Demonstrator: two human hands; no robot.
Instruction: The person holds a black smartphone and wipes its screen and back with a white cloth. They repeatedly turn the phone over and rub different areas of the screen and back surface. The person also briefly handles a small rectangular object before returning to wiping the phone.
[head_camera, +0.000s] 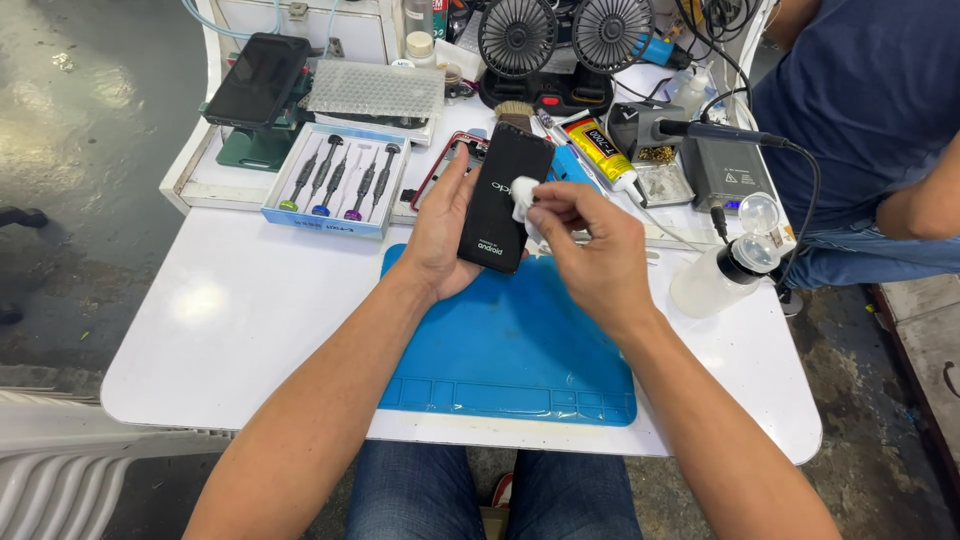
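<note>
Left hand (440, 235) holds the black phone (505, 195) up; right hand (590, 250) pinches a white pad (524, 197) on it. Hard rubbing could make the phone slip.

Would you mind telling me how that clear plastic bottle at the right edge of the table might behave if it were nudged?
The clear bottle lies tilted near the table edge, so it would probably roll or slide off. It looks like thin plastic, likely light. Its flip cap stands open, so any liquid inside may spill.
</note>
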